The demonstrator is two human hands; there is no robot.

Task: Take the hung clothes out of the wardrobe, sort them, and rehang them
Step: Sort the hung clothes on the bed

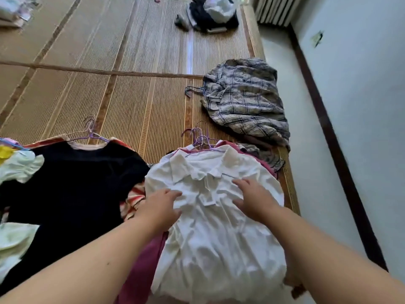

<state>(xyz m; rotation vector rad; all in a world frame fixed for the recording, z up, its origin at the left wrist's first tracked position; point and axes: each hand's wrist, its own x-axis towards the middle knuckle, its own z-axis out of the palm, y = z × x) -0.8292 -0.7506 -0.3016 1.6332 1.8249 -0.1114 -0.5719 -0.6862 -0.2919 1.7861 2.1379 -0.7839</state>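
Together left hand and right hand lie open-fingered on the white shirt

The white shirt is thin, matt cloth, softly crumpled, with a limp collar. Under it, a magenta garment looks like smooth, matt fabric. The dark garment beside it is a deep, dull cloth with no shine. The plaid shirt is crinkled woven cloth. The hangers are thin wire with a smooth purple coating. The mat is woven of fine ribbed strips, straw-coloured and faintly glossy. The wall is smooth matt paint. The skirting is dark with a slight sheen.
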